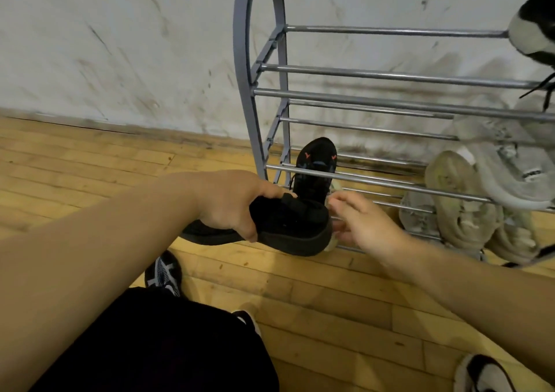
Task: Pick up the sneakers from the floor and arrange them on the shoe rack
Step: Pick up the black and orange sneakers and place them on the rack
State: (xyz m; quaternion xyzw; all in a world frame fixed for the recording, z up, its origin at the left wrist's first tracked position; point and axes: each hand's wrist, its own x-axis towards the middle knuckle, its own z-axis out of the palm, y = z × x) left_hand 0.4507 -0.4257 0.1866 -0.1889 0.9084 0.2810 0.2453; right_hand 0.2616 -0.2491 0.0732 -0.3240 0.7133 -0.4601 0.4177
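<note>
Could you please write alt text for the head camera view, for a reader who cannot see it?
A person's left hand grips a black sneaker low in front of a grey metal shoe rack, the right hand close by the sneaker's end. A second black sneaker stands toe-up among the low bars, with pale sneakers further right.

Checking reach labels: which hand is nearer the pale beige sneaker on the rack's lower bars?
Right. The right hand is just left of the pale beige sneaker; the left hand, gripping a black sneaker, is farther left.

Probably a home hallway: shoe rack [375, 74], wooden floor [90, 163], scuffed white wall [120, 46].
</note>
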